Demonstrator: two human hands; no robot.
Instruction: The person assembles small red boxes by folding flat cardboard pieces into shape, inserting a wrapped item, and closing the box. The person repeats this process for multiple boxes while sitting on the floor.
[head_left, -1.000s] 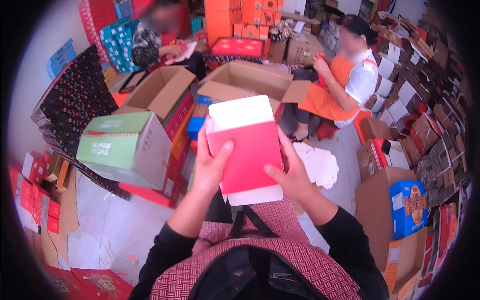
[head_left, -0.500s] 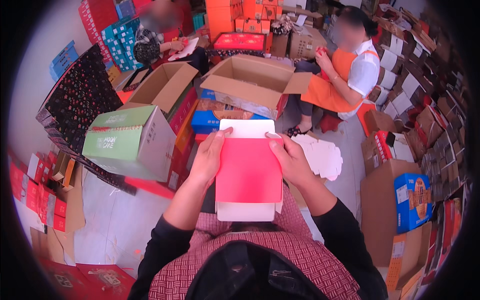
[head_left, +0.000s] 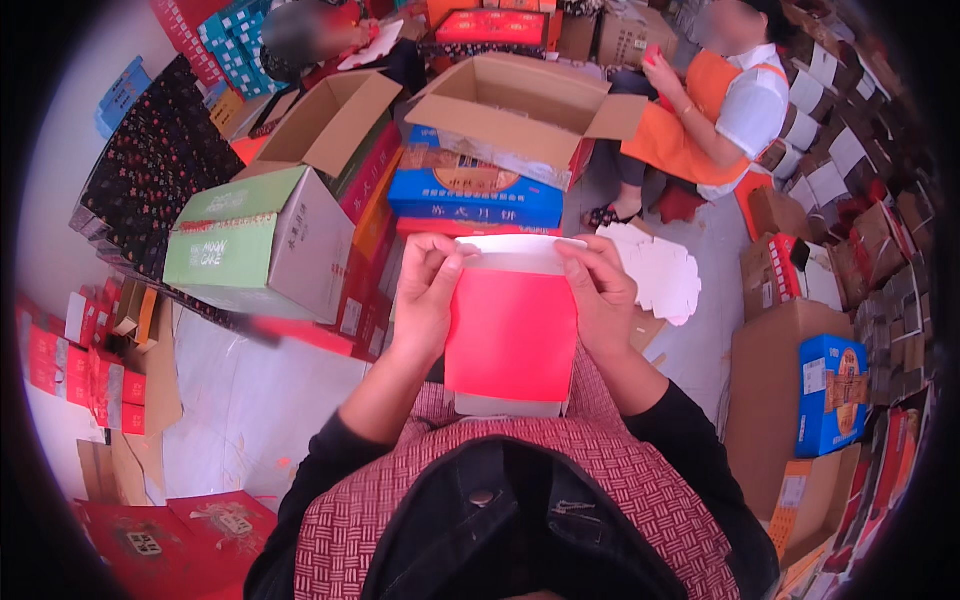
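Observation:
In front of my lap I hold a small red-and-white cardboard box [head_left: 511, 336], its flat red panel facing up. My left hand [head_left: 426, 292] pinches the upper left corner between thumb and fingers. At the upper right corner my right hand [head_left: 602, 290] grips the same box, thumb on top. A white flap [head_left: 520, 243] along the far edge bends between my fingertips. Another white part shows below the red panel at the near end. Beyond my right hand, flat white card blanks [head_left: 655, 272] lie in a pile on the floor.
An open brown carton [head_left: 500, 95] stands on a blue box [head_left: 475, 185] ahead. Left of it is a green carton [head_left: 225, 240]. A co-worker in an orange apron [head_left: 690, 125] sits at the far right, another person far left. A tall brown carton [head_left: 780, 400] stands to my right.
Both hands have shifted to the far corners of the box. The white flap there, flat before, now bends up. The view has tilted downward slightly.

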